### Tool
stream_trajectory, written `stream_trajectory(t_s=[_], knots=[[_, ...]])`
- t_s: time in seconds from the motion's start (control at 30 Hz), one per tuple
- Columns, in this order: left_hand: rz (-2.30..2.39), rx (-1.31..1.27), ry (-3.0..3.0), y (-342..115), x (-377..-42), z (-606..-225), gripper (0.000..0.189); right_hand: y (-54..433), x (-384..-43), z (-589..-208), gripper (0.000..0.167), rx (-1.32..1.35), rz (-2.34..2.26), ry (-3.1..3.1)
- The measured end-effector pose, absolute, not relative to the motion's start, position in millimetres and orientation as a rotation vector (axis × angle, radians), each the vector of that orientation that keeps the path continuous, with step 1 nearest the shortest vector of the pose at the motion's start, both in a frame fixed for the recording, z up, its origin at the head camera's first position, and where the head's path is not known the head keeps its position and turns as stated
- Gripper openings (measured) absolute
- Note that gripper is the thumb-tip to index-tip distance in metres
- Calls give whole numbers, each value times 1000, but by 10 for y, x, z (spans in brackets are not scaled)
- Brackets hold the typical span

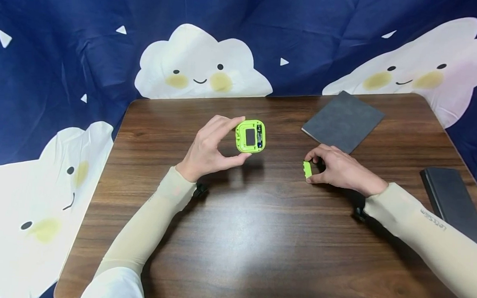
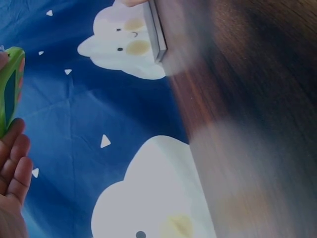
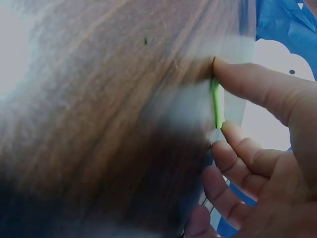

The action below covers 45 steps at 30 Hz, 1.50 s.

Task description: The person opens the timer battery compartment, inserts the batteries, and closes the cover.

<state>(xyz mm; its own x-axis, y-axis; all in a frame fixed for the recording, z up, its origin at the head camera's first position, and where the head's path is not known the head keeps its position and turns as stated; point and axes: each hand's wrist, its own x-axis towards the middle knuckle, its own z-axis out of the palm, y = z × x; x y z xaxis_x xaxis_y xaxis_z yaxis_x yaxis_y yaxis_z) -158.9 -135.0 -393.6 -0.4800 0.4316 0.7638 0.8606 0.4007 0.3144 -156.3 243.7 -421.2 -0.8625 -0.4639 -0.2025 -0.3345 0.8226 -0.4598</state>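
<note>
My left hand (image 1: 208,147) pinches a small lime-green digital timer (image 1: 239,142) by its upper and lower edges, above the table. Its back faces me, with a dark rectangle (image 1: 250,137) in the middle and a battery (image 1: 259,135) in the uncovered slot on the right. In the left wrist view only part of the timer (image 2: 11,82) shows, at the left edge. Further right, my right hand (image 1: 337,167) holds a lime-green battery cover (image 1: 307,170) between thumb and fingertips. The right wrist view shows this cover (image 3: 216,101) edge-on.
A brown wooden table (image 1: 234,246) lies under both hands. Towards the back right is a flat dark grey notebook (image 1: 343,120). Near the right edge sits a black oblong case (image 1: 453,203). Behind hangs a blue cloth (image 1: 299,27) with white clouds.
</note>
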Motion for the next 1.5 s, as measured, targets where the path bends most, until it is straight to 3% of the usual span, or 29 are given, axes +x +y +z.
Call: stream_trajectory(t_s=[0.57, 1.5], knots=[[-944, -1098, -2082, -1357, -1589, -3955, 79, 2400, -1512, -4226, 46, -626, -645, 2694], [-948, -1095, -2091, -1353, -1602, -3974, 78, 2453, -1495, -4260, 50, -635, -788, 2657]])
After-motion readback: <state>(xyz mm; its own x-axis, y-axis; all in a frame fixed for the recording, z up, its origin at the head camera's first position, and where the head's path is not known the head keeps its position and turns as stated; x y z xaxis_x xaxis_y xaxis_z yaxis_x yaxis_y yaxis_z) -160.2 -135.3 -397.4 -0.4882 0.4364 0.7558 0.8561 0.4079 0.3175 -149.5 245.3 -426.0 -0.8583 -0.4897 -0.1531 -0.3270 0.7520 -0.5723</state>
